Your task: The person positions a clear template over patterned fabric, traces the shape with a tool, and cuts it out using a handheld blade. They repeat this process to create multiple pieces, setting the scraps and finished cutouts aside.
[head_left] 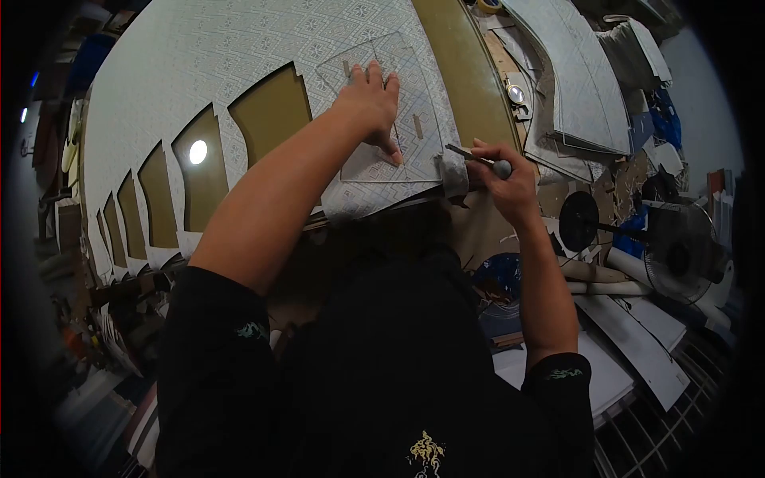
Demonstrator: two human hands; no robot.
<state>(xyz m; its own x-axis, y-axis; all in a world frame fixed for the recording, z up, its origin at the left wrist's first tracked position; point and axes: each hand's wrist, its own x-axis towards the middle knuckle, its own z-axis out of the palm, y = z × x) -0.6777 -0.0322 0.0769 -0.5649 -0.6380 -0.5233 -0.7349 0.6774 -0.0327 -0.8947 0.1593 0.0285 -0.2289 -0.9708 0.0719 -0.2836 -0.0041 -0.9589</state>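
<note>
My left hand (370, 107) lies with its fingers spread on a clear template (426, 147), pressing it against pale patterned fabric (215, 56). Dark lines and small brown strips mark the template. At the template's lower right corner, my right hand (510, 183) is closed around a slim dark tool with a rounded grey end (502, 169). The tool's narrow end points left, toward the fabric edge. Beside those fingers, a crumpled grey flap (454, 174) hangs over the table edge. I cannot make out whether the tool touches the fabric.
Curved cut-outs along the fabric's near edge expose the olive tabletop (275, 111). To the right are stacked patterned pieces (586, 88), a round metal-rimmed object (516, 95) and a fan (677, 255). White sheets (629, 331) lie lower right, on a wire rack (661, 434).
</note>
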